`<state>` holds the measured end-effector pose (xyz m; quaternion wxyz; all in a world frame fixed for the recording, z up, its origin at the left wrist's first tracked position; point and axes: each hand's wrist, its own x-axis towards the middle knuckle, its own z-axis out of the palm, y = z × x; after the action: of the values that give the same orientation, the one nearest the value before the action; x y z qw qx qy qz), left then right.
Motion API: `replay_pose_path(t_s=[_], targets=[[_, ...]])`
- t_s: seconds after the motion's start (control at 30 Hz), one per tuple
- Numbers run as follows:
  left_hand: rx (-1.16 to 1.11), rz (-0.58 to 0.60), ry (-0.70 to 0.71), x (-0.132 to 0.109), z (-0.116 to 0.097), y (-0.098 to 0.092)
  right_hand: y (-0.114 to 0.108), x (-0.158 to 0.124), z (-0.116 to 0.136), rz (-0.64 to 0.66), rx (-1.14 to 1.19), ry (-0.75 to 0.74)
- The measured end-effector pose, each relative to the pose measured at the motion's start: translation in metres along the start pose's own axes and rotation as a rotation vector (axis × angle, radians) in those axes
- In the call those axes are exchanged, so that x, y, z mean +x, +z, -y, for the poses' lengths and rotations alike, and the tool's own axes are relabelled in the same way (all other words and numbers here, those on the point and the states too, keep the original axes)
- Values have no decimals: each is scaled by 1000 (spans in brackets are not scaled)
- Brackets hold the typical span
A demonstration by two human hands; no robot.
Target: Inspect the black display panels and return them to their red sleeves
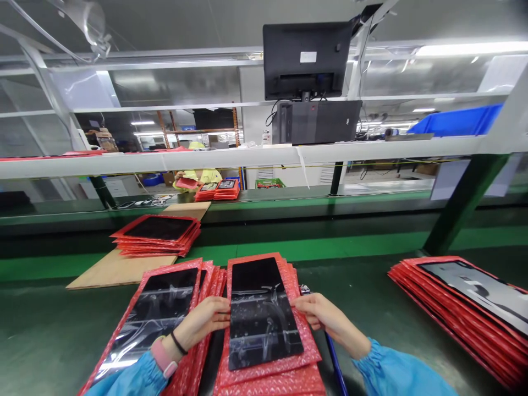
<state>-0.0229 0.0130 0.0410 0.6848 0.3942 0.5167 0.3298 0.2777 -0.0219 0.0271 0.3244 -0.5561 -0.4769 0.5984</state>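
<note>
Panel (259, 308), black and glossy, on top of a middle stack of red bubble bags (268, 368) on the green bench (41, 335), straight ahead and close. Left hand (204, 322) at the panel's left edge, fingers curled against it, thumb side on the bag beneath; a pinch on the edge, not a full grasp. Right hand (324, 316) at the panel's right edge, fingertips bent onto the edge and the bag's rim, likewise a light pinch. Pink watch (163, 357) and dark band on the left wrist, blue sleeves on both arms.

Just left, touching the middle stack, a second stack (157, 313) with another black panel on top, tilted outward. Farther left and back, a third stack (159, 234) on a brown board (111, 272). Well apart on the right, a long stack (466, 308) with a greyer panel on top. Beyond the bench, a belt line, smaller red stacks (218, 190) and a person in yellow (202, 176) there. Overhead, a monitor's back (307, 58) above a shelf rail; blue bin (457, 121) at right.
</note>
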Motion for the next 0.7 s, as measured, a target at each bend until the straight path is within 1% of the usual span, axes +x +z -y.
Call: replay_pose_path(t_s=[0.1,0.2,0.37,0.47,0.53,0.57,0.6,0.67,0.7], targets=[[12,6,7,4,-2,4,0,0,-1,16,56,-9],[3,31,41,5,-10,16,0,1,-3,27,108,-9],[-133,84,194,-1,-25,42,-3,-1,-3,30,232,-65],[-221,82,265,-9,-31,49,-8,-11,7,-11,364,-199],[-269,68,328,-17,-34,54,-5,-21,16,-48,466,-324],[-292,62,371,-22,-35,58,-1,-25,21,-42,528,-393],[-313,55,417,-27,-37,64,4,-30,25,-14,589,-454],[-346,45,505,-36,-39,77,19,-36,32,118,749,-606],[-355,38,542,-39,-41,84,27,-39,35,158,794,-663]])
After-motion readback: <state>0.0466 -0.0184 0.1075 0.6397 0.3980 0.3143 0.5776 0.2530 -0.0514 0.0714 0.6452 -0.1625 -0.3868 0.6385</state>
